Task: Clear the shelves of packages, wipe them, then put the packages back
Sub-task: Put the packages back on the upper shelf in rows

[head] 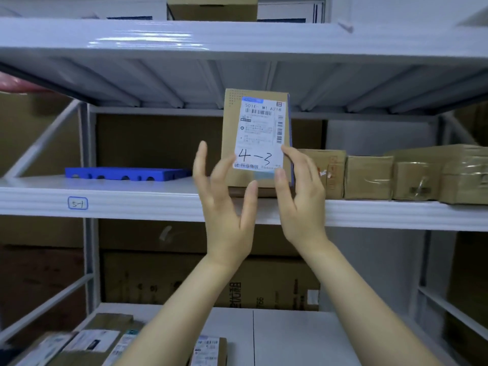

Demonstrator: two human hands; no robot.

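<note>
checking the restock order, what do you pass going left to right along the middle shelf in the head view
blue tray → box marked 4-3, upright → red-printed carton → plain brown box → large taped box

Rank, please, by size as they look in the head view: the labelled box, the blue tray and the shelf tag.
1. labelled box, though it may be nearer the camera.
2. blue tray, wide but thin.
3. shelf tag, clearly smallest.
</note>
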